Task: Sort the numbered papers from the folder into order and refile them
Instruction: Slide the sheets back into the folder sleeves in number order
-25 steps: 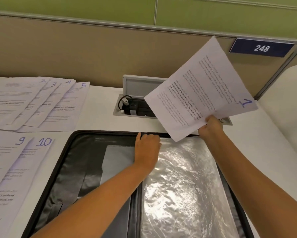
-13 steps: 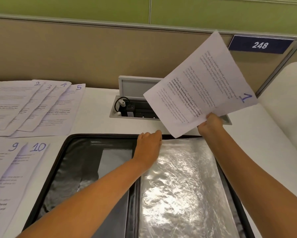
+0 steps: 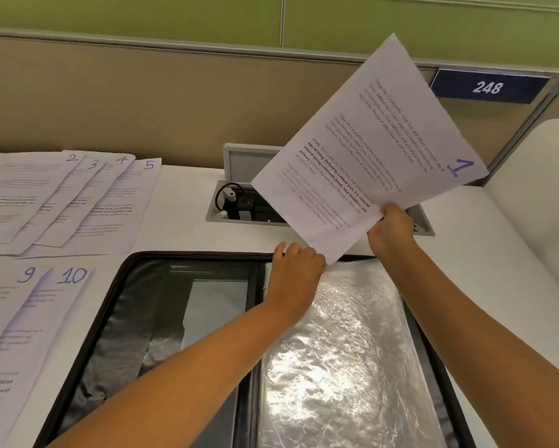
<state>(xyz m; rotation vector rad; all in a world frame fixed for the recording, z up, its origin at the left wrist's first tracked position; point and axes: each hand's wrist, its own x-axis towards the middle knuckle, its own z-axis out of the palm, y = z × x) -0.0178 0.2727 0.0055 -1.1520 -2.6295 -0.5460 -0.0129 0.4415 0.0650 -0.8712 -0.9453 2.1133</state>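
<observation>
Nearest, the black folder (image 3: pixel 116 305) lies open flat on the white worktop (image 3: pixel 485 286), its clear plastic sleeve (image 3: pixel 342 344) spread over the right half, probably so a sheet can slide in from the far edge. The left hand (image 3: pixel 295 270) rests at that far edge of the sleeve with its fingers curled over the top; it seems to be holding or parting the sleeve's mouth, though whether it actually pinches the plastic cannot be told.

Just beyond, the right hand (image 3: pixel 391 231) pinches the sheet marked 1 (image 3: pixel 368 156) by its near edge and holds it tilted in the air above the folder, its lowest corner close to the left hand's knuckles. As the first in order, it is presumably lined up to go in first.

To the left, sheets 9 (image 3: pixel 9 305) and 10 (image 3: pixel 51 318) lie fanned with their numbers showing. Farther left, sheets 2 to 5 (image 3: pixel 110 205) overlap likewise, likely so each can be picked in turn.

Behind, an open cable box (image 3: pixel 239 205) sits in the worktop before the partition (image 3: pixel 142 98).
</observation>
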